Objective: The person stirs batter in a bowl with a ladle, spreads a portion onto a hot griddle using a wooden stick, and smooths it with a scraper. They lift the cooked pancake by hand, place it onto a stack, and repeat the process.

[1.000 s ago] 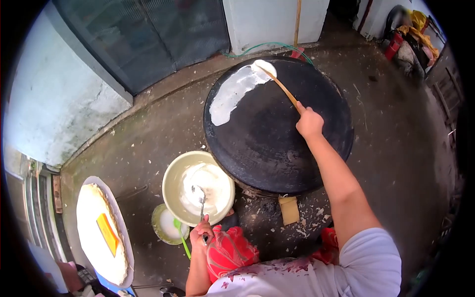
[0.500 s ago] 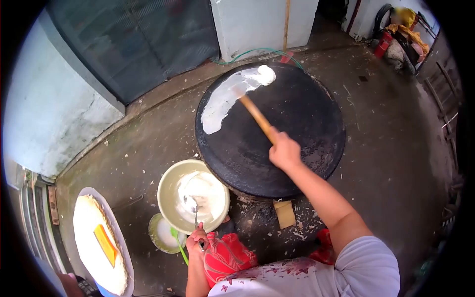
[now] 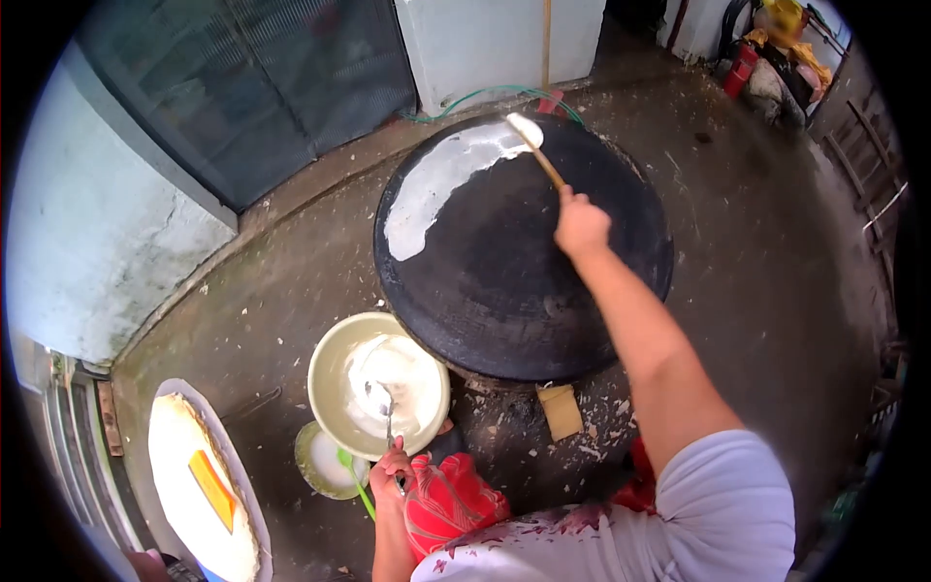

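Note:
My right hand [image 3: 582,223] is wrapped round the handle of a wooden spreader [image 3: 545,163], whose far end touches white batter [image 3: 427,194] near the back rim of a large round black griddle [image 3: 524,262]. The batter lies as a curved band along the griddle's left and back edge. My left hand [image 3: 390,469] grips the handle of a metal ladle [image 3: 389,417], its bowl in thick white batter inside a cream-coloured basin [image 3: 322,388]. That basin stands at the griddle's front left.
Beside the basin is a small bowl [image 3: 308,464] of white liquid with a green spoon [image 3: 361,487]. A tray of stacked pale sheets [image 3: 184,485] with an orange scraper [image 3: 212,490] stands at the left. Cardboard [image 3: 560,412] lies before the griddle.
My right hand and the spreader have moved up and to the right along the griddle, and the batter band is smoother at the back. My left hand has hardly moved.

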{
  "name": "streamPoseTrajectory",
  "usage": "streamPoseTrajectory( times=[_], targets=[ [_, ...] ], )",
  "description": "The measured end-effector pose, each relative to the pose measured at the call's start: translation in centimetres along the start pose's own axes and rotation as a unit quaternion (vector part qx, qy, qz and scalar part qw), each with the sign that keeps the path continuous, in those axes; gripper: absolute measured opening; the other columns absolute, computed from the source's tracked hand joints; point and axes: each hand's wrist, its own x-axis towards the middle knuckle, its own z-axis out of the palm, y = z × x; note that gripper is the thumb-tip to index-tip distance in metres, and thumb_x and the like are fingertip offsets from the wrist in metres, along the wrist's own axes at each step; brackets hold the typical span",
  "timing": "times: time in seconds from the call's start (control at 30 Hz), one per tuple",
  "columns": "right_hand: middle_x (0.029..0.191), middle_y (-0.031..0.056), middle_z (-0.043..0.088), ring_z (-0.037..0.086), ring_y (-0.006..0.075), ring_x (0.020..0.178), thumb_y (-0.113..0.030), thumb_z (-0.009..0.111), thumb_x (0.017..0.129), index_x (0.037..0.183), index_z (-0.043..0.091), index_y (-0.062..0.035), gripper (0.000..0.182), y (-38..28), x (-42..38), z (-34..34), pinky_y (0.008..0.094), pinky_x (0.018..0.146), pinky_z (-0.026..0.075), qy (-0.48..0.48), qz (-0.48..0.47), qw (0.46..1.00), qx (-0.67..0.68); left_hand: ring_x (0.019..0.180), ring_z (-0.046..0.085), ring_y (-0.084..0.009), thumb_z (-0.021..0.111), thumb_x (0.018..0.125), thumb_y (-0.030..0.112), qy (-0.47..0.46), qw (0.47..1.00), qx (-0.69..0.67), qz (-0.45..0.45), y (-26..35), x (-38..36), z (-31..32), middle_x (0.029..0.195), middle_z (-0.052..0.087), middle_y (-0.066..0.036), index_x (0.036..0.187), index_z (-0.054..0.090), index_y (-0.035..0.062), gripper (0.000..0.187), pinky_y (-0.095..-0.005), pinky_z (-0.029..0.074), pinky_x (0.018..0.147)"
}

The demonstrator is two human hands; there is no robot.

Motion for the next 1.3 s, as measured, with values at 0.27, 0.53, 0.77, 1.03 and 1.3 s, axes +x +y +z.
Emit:
streamPoseTrajectory(
  times=[0.27,0.53,0.77,1.03,1.3],
  targets=[
    [0.088,0.0146,0.053,0.06,0.0303,0.071,-0.005,0.054,0.067,0.125,0.038,-0.0089,0.061,-2.0,-8.0,-1.5,0.0398,0.063,0.049,-0.009,-0.088,0.996,0.031,0.045,0.037,-0.0115,0.033,0.085,0.004,-0.004,1.0,0.014,0.012,0.4,0.5,0.1,0.056,0.04,-0.002,0.103,0.045,-0.0122,0.027,-0.0228,0.036,0.042],
    [0.094,0.0162,0.053,0.058,0.0319,0.082,-0.008,0.054,0.068,0.127,0.038,-0.0073,0.061,0.1,-7.4,-2.5,0.038,0.071,0.048,-0.024,0.085,0.99,0.114,0.046,0.038,-0.0119,0.033,0.085,0.003,-0.029,0.999,0.016,-0.004,2.0,1.4,-1.0,0.06,0.042,-0.003,0.106,0.044,-0.0106,0.027,-0.0233,0.036,0.042],
    [0.089,0.0133,0.055,0.061,0.0273,0.075,-0.01,0.053,0.073,0.119,0.042,-0.0044,0.048,4.7,-2.1,-1.6,0.0358,0.061,0.05,0.002,0.04,0.999,-0.013,0.043,0.034,-0.011,0.031,0.09,0.011,0.005,1.0,0.03,-0.008,1.2,0.4,-0.3,0.05,0.037,-0.001,0.1,0.045,-0.0087,0.026,-0.0231,0.035,0.043],
    [0.09,0.0077,0.059,0.055,0.0126,0.061,-0.014,0.048,0.087,0.117,0.05,-0.0061,0.031,11.0,-10.1,-1.4,0.0259,0.059,0.046,-0.011,0.081,0.84,0.537,0.045,0.039,-0.0115,0.033,0.085,0.005,-0.002,0.997,0.071,0.028,0.6,-0.1,0.6,0.056,0.042,-0.002,0.102,0.043,-0.0112,0.026,-0.0225,0.037,0.04],
    [0.07,0.0028,0.054,0.032,0.0064,0.039,-0.011,0.034,0.089,0.129,0.039,-0.0195,0.041,14.0,-1.6,-1.3,0.0213,0.034,0.027,-0.12,0.279,0.79,0.533,0.041,0.043,-0.0101,0.03,0.088,0.011,0.009,0.997,0.029,0.065,-2.9,-4.4,4.9,0.052,0.042,0.0,0.095,0.045,-0.0096,0.027,-0.0213,0.039,0.036]
  ],
)
